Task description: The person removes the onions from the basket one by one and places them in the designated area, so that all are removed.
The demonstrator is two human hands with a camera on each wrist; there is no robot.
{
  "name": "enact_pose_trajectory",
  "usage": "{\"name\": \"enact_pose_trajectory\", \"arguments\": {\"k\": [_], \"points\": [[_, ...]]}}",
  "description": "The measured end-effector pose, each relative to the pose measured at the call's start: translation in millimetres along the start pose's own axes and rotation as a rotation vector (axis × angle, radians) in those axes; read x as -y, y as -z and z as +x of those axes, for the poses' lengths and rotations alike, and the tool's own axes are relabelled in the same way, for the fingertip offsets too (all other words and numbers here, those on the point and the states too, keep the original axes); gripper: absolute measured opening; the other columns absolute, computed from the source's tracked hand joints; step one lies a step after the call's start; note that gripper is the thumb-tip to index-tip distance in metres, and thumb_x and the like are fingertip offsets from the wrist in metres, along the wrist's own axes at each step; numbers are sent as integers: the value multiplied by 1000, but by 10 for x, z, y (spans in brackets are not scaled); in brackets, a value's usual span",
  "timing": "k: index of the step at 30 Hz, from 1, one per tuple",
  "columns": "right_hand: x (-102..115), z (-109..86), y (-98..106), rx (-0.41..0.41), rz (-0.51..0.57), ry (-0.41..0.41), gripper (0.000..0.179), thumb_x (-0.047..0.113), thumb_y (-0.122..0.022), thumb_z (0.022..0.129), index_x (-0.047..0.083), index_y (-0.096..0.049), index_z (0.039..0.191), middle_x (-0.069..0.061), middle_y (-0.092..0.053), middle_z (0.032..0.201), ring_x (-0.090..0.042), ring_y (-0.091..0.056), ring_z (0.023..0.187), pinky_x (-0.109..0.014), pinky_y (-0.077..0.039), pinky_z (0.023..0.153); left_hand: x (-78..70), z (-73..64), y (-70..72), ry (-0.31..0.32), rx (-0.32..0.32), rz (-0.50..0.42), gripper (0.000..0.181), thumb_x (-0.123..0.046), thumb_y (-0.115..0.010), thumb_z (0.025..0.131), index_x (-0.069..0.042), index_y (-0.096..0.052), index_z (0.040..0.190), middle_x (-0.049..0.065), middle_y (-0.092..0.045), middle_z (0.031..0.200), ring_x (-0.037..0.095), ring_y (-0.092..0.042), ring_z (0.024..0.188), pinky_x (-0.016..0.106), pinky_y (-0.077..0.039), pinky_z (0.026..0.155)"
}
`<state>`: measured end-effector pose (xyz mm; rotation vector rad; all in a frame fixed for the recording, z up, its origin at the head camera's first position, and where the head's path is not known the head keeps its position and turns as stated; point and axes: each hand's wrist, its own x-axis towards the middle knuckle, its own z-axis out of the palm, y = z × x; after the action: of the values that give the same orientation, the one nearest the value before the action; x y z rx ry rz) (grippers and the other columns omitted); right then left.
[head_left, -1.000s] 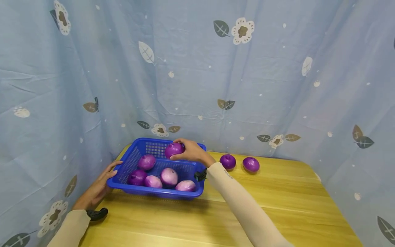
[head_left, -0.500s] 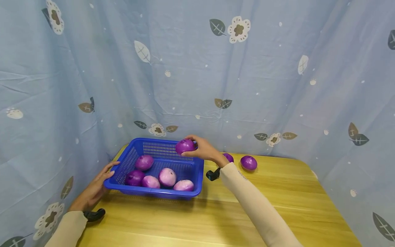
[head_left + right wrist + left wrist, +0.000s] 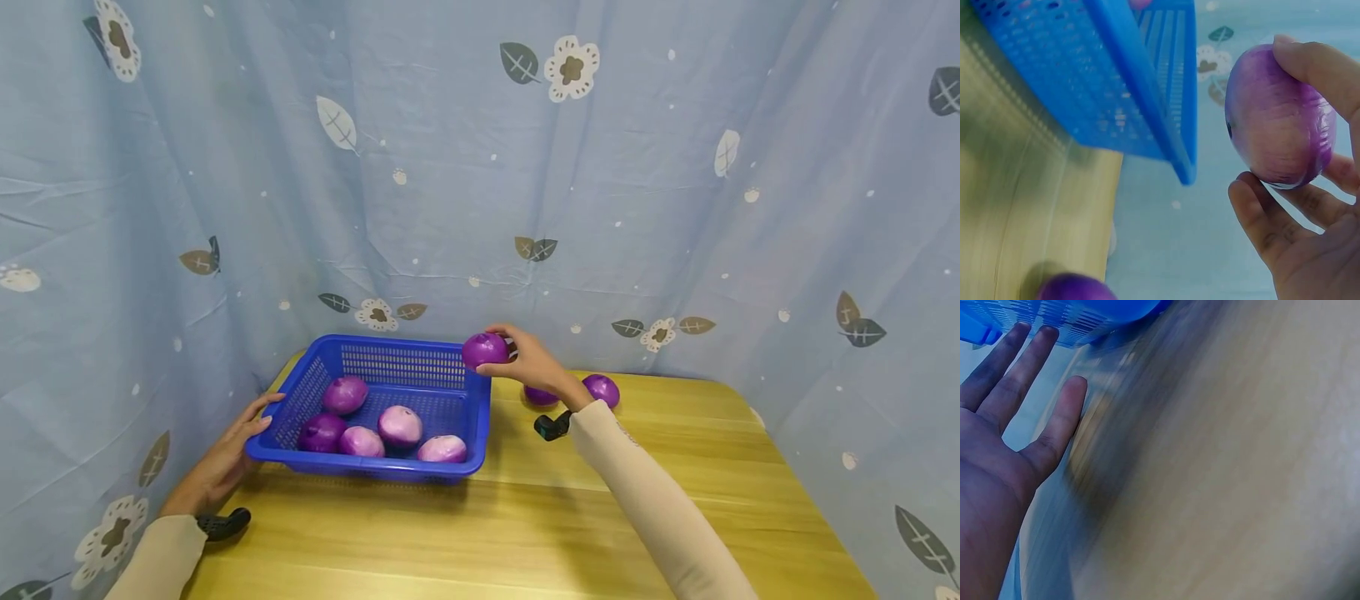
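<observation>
My right hand (image 3: 534, 364) holds a shiny purple onion (image 3: 484, 352) between thumb and fingers, raised at the basket's back right corner. From the right wrist view, this onion (image 3: 1282, 119) appears beside the basket's rim, clear of it. A blue plastic basket (image 3: 360, 468) with slotted walls contains several onions, some deep purple and some pale pink. At its left side is my left hand (image 3: 225, 458), fingertips right at the rim. The left wrist view shows that hand's fingers (image 3: 1019, 378) extended up to the slotted wall.
Two more purple onions, one (image 3: 540, 397) partly behind the right wrist and another (image 3: 602, 390) farther right, lie near the back edge of the wooden table (image 3: 675, 483). A blue flowered curtain (image 3: 450, 167) hangs behind and along both sides.
My right hand has carried the onion rightward from above the basket's interior to its back right corner. The left hand stays at the basket's left side. The view has shifted slightly.
</observation>
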<state>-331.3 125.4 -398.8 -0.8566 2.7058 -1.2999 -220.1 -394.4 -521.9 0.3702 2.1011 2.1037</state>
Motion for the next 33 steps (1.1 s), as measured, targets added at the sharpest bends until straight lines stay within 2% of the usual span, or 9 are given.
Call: {"name": "enact_pose_trajectory", "arguments": {"k": [5, 12, 19, 28, 33], "points": [[-77, -113, 140, -14, 27, -27, 75, 42, -85, 85, 18, -50, 146, -8, -62, 128, -27, -61, 113, -41, -56, 90, -16, -15, -8, 5, -9, 6, 47, -28, -34, 114, -31, -27, 160, -5, -45, 137, 18, -66, 110, 34, -57, 89], [-227, -328, 342, -48, 53, -120, 75, 51, -85, 82, 27, -51, 145, -5, -61, 122, -29, -57, 112, -43, -55, 85, -37, -13, -29, 1, -7, 19, 48, -27, -34, 114, -29, -26, 161, -6, -40, 140, 14, -64, 114, 32, -56, 92], [-456, -536, 530, -93, -27, -85, 77, 49, -84, 84, 21, -50, 147, -9, -62, 126, -29, -62, 110, -44, -56, 86, -28, -10, -16, -19, 22, -9, 48, -25, -32, 114, -28, -26, 161, -10, -41, 140, 12, -64, 115, 31, -56, 92], [-633, -783, 747, -146, -16, -118, 79, 46, -84, 84, 17, -49, 149, -14, -61, 128, -33, -62, 111, -47, -56, 88, 22, 4, 42, -64, 63, -76, 48, -18, -31, 114, -27, -28, 161, -12, -46, 140, 12, -64, 117, 32, -56, 92], [-752, -907, 829, -163, -16, -161, 81, 49, -83, 85, 18, -47, 150, -13, -60, 130, -32, -62, 111, -46, -56, 87, 22, 6, 39, -73, 44, -48, 47, -18, -32, 114, -25, -31, 160, -13, -43, 141, 9, -63, 117, 31, -56, 92]]}}
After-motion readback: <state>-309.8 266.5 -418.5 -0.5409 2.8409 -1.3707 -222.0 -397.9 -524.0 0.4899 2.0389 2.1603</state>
